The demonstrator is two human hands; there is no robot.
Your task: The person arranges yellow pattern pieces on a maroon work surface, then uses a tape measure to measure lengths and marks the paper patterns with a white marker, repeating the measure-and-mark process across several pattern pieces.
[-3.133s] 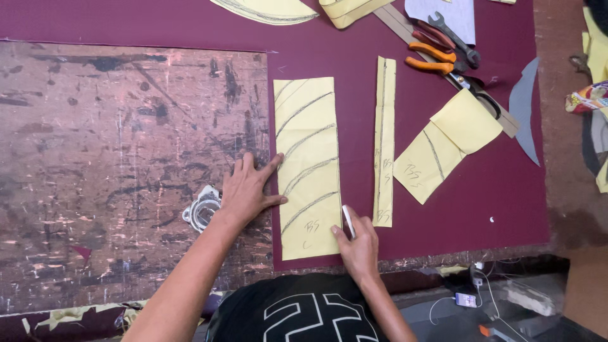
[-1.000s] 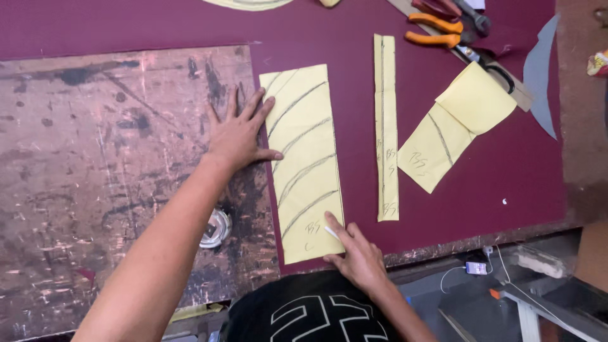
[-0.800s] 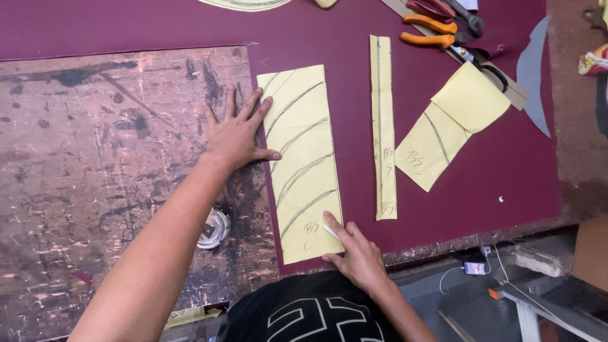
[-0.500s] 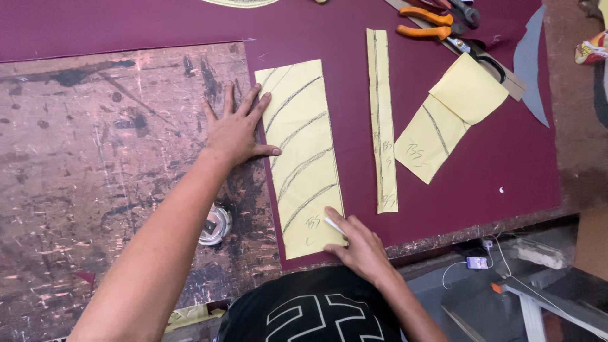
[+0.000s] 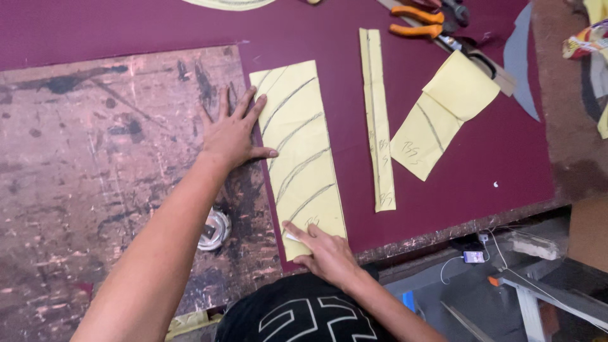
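Note:
A long yellow paper pattern point(image 5: 303, 145) with curved pencil lines lies on maroon fabric point(image 5: 329, 38), along the fabric's left edge. My left hand point(image 5: 233, 133) lies flat with fingers spread, its fingertips and thumb pressing the pattern's upper left edge. My right hand point(image 5: 324, 252) rests at the pattern's near end. Its index finger and thumb pinch a small white piece of chalk point(image 5: 291, 236) against the paper's lower left corner.
A narrow yellow strip point(image 5: 377, 120) and a folded yellow piece point(image 5: 446, 111) lie to the right on the fabric. Orange-handled pliers point(image 5: 417, 20) and a ruler sit at the far right. A small round metal object point(image 5: 215, 229) rests on the worn wooden tabletop point(image 5: 95, 145). The table's front edge point(image 5: 443, 231) runs near my right hand.
My left hand has slid farther up the pattern's left edge since the oldest frame. My right hand has moved from the pattern's right edge to its lower left corner.

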